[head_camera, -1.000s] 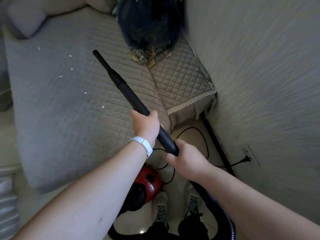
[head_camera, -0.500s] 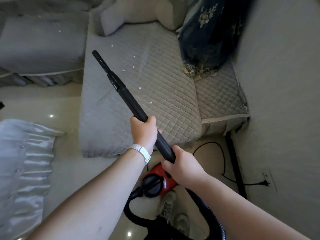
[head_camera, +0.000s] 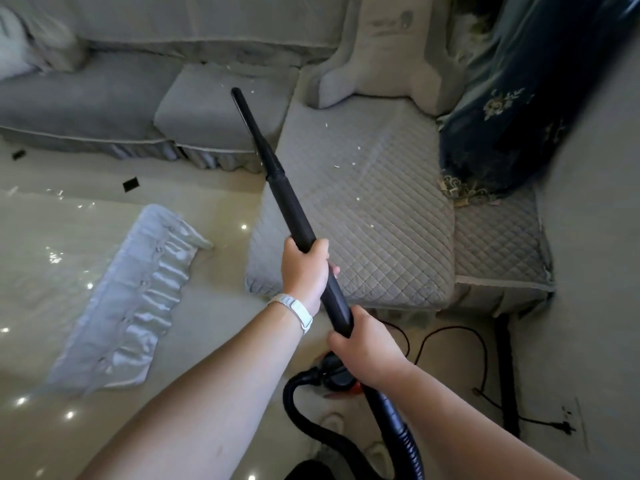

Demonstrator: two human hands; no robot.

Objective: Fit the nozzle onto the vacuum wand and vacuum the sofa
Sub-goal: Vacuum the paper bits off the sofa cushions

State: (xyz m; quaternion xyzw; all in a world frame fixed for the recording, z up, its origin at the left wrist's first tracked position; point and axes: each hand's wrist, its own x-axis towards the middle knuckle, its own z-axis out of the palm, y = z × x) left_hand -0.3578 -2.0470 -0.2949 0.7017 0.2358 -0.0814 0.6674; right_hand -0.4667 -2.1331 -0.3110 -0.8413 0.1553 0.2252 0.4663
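Over sofa (head_camera: 363,202), left hand (head_camera: 304,271) and right hand (head_camera: 363,344) grip wand (head_camera: 294,209).

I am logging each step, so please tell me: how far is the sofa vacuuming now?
Done: the narrow nozzle sits on the end of the wand. In hand: the left hand and right hand both grip the wand, held out toward the sofa. Left: white crumbs lie on its quilted seat, so the vacuuming looks hardly begun.
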